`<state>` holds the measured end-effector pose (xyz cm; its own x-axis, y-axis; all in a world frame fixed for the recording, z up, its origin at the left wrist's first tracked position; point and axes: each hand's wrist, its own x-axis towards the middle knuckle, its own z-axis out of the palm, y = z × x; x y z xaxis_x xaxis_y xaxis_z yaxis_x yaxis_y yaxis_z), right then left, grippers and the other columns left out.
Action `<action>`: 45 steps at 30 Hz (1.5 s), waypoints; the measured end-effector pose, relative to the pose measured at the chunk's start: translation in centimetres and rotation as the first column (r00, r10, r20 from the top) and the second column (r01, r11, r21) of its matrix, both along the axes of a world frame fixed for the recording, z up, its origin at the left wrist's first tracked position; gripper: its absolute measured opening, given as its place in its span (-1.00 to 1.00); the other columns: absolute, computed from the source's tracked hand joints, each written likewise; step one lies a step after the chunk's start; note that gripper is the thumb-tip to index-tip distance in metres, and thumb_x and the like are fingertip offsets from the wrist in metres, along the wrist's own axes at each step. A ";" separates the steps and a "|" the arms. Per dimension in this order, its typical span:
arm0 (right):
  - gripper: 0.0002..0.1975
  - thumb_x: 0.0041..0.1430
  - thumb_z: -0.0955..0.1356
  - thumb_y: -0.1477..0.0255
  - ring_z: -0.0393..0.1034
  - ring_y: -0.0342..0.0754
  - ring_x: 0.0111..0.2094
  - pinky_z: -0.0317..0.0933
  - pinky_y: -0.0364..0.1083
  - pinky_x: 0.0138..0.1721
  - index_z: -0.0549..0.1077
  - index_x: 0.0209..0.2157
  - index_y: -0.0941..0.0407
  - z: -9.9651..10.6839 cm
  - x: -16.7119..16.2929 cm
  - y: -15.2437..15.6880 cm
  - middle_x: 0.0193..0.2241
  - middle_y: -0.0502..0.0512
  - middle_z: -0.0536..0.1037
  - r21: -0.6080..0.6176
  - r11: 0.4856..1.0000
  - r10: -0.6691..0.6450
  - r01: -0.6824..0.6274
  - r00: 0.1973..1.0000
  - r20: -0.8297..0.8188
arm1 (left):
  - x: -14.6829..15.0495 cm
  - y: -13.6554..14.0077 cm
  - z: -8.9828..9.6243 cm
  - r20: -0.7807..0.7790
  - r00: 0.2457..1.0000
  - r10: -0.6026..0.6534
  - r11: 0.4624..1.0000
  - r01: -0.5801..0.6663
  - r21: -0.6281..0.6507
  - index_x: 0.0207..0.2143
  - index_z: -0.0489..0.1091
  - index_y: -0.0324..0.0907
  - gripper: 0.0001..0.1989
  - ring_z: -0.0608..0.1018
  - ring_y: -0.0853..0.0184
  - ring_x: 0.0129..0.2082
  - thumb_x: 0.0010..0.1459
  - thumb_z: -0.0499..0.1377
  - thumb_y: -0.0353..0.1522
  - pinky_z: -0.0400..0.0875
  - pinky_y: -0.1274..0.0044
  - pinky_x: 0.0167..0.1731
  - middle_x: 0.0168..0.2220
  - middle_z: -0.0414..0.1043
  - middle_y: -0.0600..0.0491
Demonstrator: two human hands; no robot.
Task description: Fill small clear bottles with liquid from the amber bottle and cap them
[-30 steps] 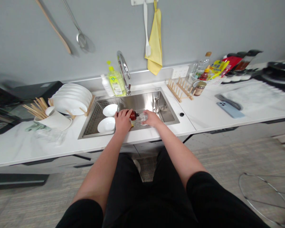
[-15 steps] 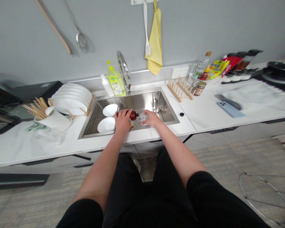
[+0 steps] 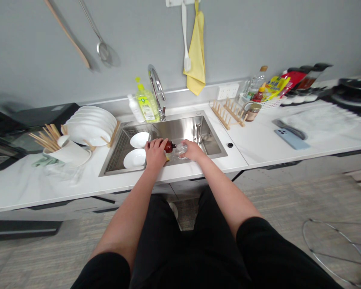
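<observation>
My left hand (image 3: 155,154) is closed around a dark reddish-brown bottle (image 3: 169,146), which lies tilted on its side with its black neck pointing right. Over the sink's front part, my right hand (image 3: 193,151) grips a clear glass (image 3: 182,149) whose mouth faces the bottle's neck. Whether liquid passes between them is too small to tell. A bit of something yellow (image 3: 167,158) shows below my left hand. Two white bowls (image 3: 134,158) sit in the wire basket at the left of the steel sink (image 3: 180,125). A small black cap (image 3: 230,145) lies on the counter to the right.
Behind the sink stand a chrome faucet (image 3: 155,82), a yellow-green soap bottle (image 3: 147,105) and a white bottle (image 3: 135,108). White plates (image 3: 88,124) and a chopstick holder (image 3: 66,151) are left. A wooden rack (image 3: 228,113), a jar (image 3: 253,112) and a blue phone (image 3: 291,138) are right.
</observation>
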<state>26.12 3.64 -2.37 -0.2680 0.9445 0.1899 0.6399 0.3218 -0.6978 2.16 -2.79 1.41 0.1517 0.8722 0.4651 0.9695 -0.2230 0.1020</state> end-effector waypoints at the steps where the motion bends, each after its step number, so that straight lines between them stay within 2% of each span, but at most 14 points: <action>1: -0.25 -0.14 0.78 0.37 0.68 0.18 0.05 0.53 0.11 0.16 0.61 0.12 0.01 0.0 0.0 0.0 0.06 0.11 0.76 0.000 1.000 0.000 0.000 1.000 0.000 | 0.0 0.0 0.0 0.001 1.000 -0.001 1.000 0.001 -0.001 0.50 0.46 -0.04 -0.32 0.46 -0.11 0.44 0.37 0.12 -0.48 0.08 -0.05 0.55 0.43 0.52 -0.18; 13: -0.23 -0.13 0.78 0.37 0.69 0.20 0.07 0.54 0.15 0.19 0.60 0.15 0.01 -0.2 0.0 0.2 0.08 0.12 0.76 -0.004 1.000 0.002 -0.002 1.000 0.000 | 0.1 -0.1 0.2 0.007 1.000 -0.003 1.000 0.003 -0.008 0.50 0.46 -0.02 -0.30 0.46 -0.12 0.46 0.36 0.12 -0.48 0.07 -0.06 0.56 0.44 0.52 -0.19; 27: -0.21 -0.13 0.78 0.39 0.69 0.19 0.08 0.52 0.08 0.17 0.60 0.17 0.03 -0.3 0.0 0.3 0.09 0.12 0.76 -0.003 1.000 0.015 -0.015 1.000 0.009 | 0.0 -0.1 0.2 -0.009 1.000 0.006 1.000 -0.006 -0.027 0.51 0.44 -0.02 -0.31 0.44 -0.09 0.47 0.37 0.11 -0.47 0.06 -0.04 0.57 0.46 0.50 -0.17; 45: -0.19 -0.14 0.78 0.36 0.69 0.20 0.10 0.52 0.13 0.21 0.60 0.18 0.01 -0.5 0.0 0.3 0.12 0.12 0.75 0.006 1.000 0.006 -0.006 1.000 -0.012 | 0.1 -0.2 0.3 -0.009 1.000 0.007 1.000 -0.007 -0.029 0.51 0.45 0.01 -0.30 0.44 -0.11 0.48 0.36 0.13 -0.48 0.04 -0.05 0.57 0.46 0.51 -0.15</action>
<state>26.16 3.97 -2.86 -0.2712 0.9418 0.1985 0.6293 0.3296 -0.7038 2.27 -2.96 1.74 0.1492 0.8864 0.4382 0.9720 -0.2130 0.0998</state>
